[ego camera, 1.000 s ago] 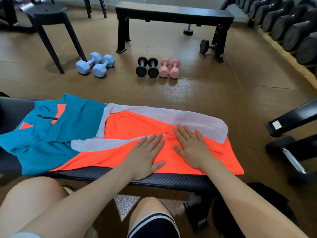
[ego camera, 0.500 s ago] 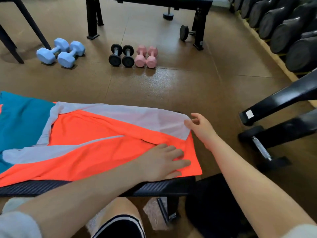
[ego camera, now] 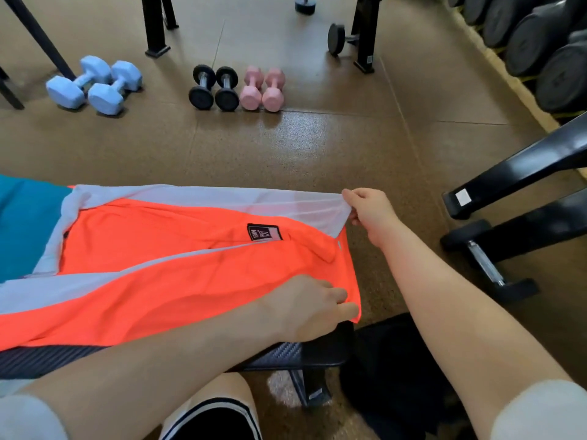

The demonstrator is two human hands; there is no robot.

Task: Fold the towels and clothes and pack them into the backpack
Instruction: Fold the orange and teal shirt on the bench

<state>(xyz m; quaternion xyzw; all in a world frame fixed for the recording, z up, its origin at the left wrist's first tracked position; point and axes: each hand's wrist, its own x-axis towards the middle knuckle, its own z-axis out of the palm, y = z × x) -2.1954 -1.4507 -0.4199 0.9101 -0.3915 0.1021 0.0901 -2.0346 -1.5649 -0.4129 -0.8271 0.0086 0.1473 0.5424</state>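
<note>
Right hand (ego camera: 370,214), right of centre: thumb and fingers are pinched shut on the far corner of the garment's pale grey edge, lifting it slightly. Left hand (ego camera: 309,308), lower centre: fingers curled closed on the near orange corner, right at the end of the bench (ego camera: 286,352). Between the two hands runs the short edge of the orange and grey garment (ego camera: 165,265), stretched flat along the black bench from the centre to the left edge of the frame, a small dark label (ego camera: 263,232) showing near the right hand. At far left, a teal garment (ego camera: 25,223) lies partly under it. Bottom right, on the floor just beside the bench leg, a black bag-like shape (ego camera: 394,369) — hard to tell more. Upper left of the frame: blue dumbbells (ego camera: 92,85); beside them black dumbbells (ego camera: 213,87) and pink dumbbells (ego camera: 262,88), all on the brown floor.
</note>
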